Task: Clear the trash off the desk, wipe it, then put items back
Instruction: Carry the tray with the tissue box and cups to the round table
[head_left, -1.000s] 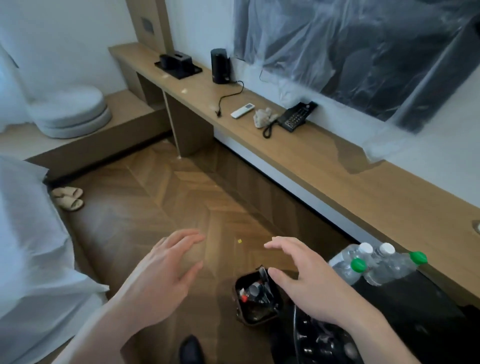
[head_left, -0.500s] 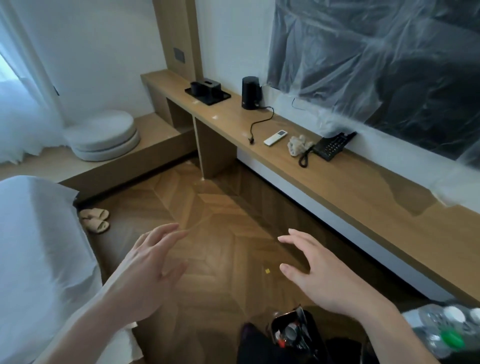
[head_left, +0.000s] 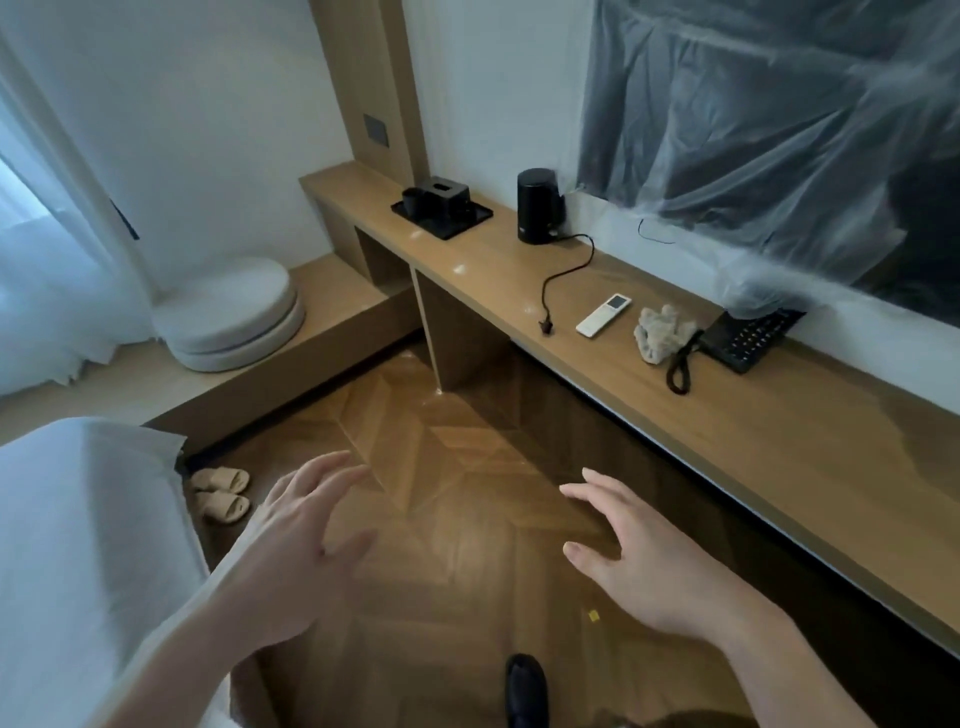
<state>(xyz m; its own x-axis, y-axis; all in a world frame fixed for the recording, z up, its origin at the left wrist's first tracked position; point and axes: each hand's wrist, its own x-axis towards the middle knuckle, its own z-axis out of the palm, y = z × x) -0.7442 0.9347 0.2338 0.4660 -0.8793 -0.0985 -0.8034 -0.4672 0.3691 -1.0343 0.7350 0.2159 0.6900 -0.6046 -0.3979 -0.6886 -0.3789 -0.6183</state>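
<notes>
Left hand (head_left: 306, 540) and right hand (head_left: 639, 561) out over the floor, fingers spread, holding nothing. Farther off, crumpled rag (head_left: 662, 332) on the desk (head_left: 779, 447), between remote (head_left: 602, 314) and phone (head_left: 748, 338). Could snag the phone cord (head_left: 680, 369) or knock the remote off when grabbing.

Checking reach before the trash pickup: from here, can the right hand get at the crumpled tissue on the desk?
Probably not yet. The right hand hangs open over the floor, well short of the crumpled tissue on the desk. Nothing blocks the way; stepping closer should do it.
</notes>
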